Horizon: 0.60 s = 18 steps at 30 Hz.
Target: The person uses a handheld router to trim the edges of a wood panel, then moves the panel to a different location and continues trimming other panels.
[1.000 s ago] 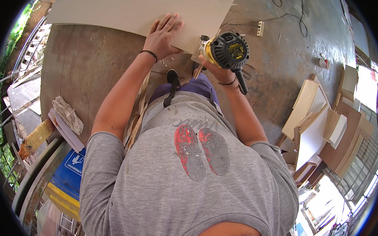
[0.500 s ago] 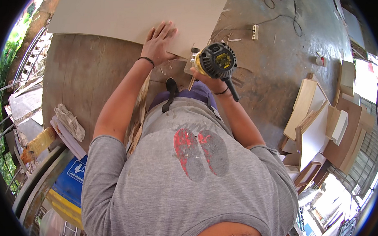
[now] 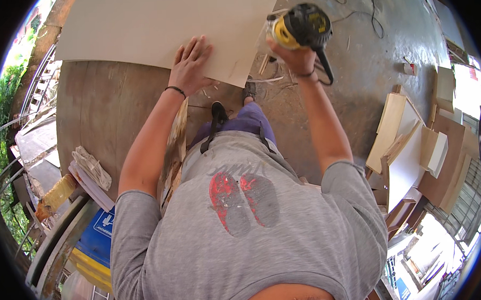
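Observation:
A large pale board (image 3: 154, 27) lies on a brown wooden worktop (image 3: 104, 99). My left hand (image 3: 190, 66) rests flat on the board close to its near edge, fingers spread. My right hand (image 3: 299, 61) is wrapped round a yellow and black trim router (image 3: 307, 26). The router is at the board's right edge, its cord end pointing back over my wrist. I cannot tell whether its base touches the board, and the bit is hidden.
Thin wood strips (image 3: 264, 65) are near the board's right corner. A black cable (image 3: 375, 23) runs over the grey floor beyond. Wooden panels and box pieces (image 3: 407, 167) are stacked at right. A crumpled cloth (image 3: 93, 166) lies on the worktop's left side, near a blue and yellow box (image 3: 97, 239).
My right hand has carried the router away from my body and to the right, from the board's near corner farther up its right edge. The left hand stays flat on the board.

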Each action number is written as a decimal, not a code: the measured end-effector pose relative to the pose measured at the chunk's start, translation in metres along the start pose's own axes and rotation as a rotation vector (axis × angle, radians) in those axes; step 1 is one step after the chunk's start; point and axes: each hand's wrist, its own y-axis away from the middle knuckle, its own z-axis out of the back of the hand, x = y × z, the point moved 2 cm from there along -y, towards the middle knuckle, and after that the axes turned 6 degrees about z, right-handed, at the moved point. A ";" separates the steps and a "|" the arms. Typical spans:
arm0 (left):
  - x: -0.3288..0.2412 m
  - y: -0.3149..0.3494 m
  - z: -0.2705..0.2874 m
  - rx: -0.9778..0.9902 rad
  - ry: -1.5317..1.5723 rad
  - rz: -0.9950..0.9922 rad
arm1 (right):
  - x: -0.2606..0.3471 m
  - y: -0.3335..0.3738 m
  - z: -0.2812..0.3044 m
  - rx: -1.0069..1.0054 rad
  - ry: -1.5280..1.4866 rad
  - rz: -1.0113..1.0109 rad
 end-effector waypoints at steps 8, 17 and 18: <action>0.002 0.004 0.003 0.034 -0.056 0.022 | -0.063 -0.038 -0.016 0.056 0.042 -0.112; 0.000 0.002 0.003 0.038 -0.044 0.012 | -0.062 -0.032 -0.021 0.058 0.061 -0.163; 0.000 0.002 0.003 0.033 -0.034 0.010 | -0.056 -0.031 -0.021 0.066 0.056 -0.167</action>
